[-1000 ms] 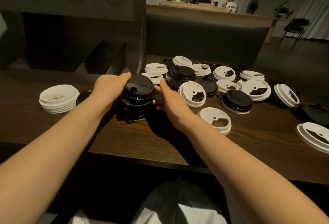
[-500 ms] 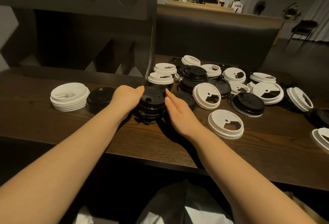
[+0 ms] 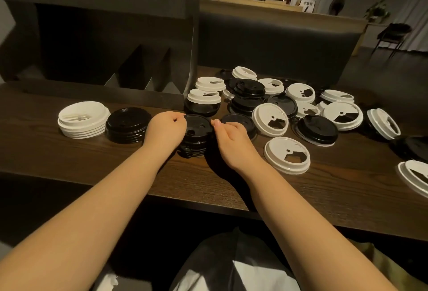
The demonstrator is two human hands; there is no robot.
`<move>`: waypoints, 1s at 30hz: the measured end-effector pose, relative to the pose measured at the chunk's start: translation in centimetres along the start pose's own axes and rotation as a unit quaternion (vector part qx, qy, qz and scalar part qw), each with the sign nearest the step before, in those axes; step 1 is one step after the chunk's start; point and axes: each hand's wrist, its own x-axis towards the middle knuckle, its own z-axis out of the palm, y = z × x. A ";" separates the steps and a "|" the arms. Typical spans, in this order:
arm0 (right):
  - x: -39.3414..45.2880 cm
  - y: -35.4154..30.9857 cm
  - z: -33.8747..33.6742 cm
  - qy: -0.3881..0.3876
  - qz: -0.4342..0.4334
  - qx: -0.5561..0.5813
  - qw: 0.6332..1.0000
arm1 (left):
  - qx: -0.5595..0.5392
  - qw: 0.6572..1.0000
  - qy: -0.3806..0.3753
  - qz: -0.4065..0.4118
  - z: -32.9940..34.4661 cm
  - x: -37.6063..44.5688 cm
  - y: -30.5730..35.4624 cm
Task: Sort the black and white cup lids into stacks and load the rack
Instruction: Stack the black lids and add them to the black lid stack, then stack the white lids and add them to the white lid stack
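Black lids in a short stack [image 3: 196, 136] sit on the table [image 3: 115, 158] between your left hand [image 3: 165, 128] and right hand [image 3: 234, 139], both curled against its sides. Beside it stand a finished black stack [image 3: 127, 125] and white stack [image 3: 83, 119]; many loose lids [image 3: 287, 155] remain, the rack [image 3: 111, 43] looks unloaded. No readable writing.

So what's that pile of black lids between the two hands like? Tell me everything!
The black lid stack is a short pile of round, shiny, plastic-looking cup lids, nested one on another. The top lid faces up and shows a small round hole near its front edge. The pile looks a bit uneven, with small tabs poking out low at the front. It stands upright on the wooden table. The left hand and right hand hold its two sides.
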 end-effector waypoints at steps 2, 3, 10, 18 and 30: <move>0.0 0.1 0.3 0.014 -0.011 -0.018 1.000 | -0.003 1.000 -0.008 -0.006 0.0 0.2 0.0; -0.1 0.1 0.4 0.028 -0.022 -0.035 0.999 | 0.000 1.000 -0.011 -0.006 0.0 0.2 0.0; -0.5 -0.7 0.1 0.074 -0.046 -0.054 0.995 | -0.032 0.994 -0.007 0.103 0.0 -0.2 -0.3; -0.7 -0.7 0.5 0.092 -0.052 -0.017 0.994 | -0.076 0.990 -0.075 0.086 0.0 -0.5 -0.6; -0.9 -1.3 0.5 0.048 -0.040 0.037 0.997 | -0.029 0.986 -0.021 0.163 0.1 -0.7 -0.5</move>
